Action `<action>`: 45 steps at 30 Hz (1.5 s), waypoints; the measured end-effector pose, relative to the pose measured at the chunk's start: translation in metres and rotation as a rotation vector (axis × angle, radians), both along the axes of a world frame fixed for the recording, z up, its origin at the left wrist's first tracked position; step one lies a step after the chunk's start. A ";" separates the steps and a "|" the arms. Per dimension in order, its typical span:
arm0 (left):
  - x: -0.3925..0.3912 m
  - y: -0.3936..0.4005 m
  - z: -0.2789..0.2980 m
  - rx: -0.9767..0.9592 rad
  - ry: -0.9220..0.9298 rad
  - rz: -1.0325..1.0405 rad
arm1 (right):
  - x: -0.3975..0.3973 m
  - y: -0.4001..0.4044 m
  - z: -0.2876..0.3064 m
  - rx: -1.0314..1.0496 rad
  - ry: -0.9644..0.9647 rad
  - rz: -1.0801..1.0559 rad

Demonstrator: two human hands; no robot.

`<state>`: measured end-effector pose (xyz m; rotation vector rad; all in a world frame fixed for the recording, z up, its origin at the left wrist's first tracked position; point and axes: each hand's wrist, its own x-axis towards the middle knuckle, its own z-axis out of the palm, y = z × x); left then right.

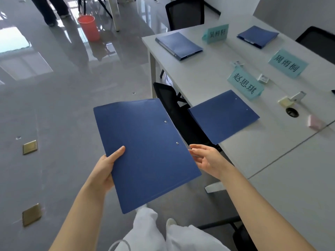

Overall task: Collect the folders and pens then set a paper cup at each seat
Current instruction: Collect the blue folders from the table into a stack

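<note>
Just beyond the right hand, a second blue folder is laid on the grey table, one corner overhanging the edge above a black chair pushed in beneath. The held blue folder is gripped at its left edge by the left hand, thumb laid on the cover, fingers hidden beneath. The right hand is held with fingers loosely spread beside the folder's right edge; whether it is touched cannot be told. Farther off from the right hand, three teal name cards are stood on the table, with two more folders laid past them. Far ahead of the left hand, an orange bucket is set on the glossy grey floor, where brass floor plates are inset.
</note>
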<state>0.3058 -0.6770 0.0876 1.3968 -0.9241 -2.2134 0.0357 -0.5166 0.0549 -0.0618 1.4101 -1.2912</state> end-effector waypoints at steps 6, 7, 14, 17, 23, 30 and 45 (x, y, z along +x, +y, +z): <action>-0.039 -0.100 -0.002 -0.010 -0.024 -0.069 | -0.035 -0.052 -0.029 0.065 -0.140 -0.442; -0.044 -0.112 -0.001 -0.013 -0.031 -0.084 | -0.040 -0.054 -0.033 0.080 -0.175 -0.503; -0.102 -0.178 -0.001 -0.029 -0.046 -0.227 | -0.081 -0.047 -0.069 0.260 -0.238 -0.841; -0.129 -0.189 -0.005 -0.017 -0.056 -0.256 | -0.099 -0.037 -0.086 0.356 -0.195 -0.932; -0.183 -0.197 -0.015 -0.005 -0.085 -0.284 | -0.130 -0.040 -0.095 0.449 -0.231 -0.910; -0.226 -0.200 -0.022 0.001 -0.115 -0.269 | -0.153 -0.049 -0.094 0.400 -0.492 -0.847; -0.247 -0.208 -0.022 0.021 -0.137 -0.270 | -0.173 -0.068 -0.082 0.265 -0.133 -0.928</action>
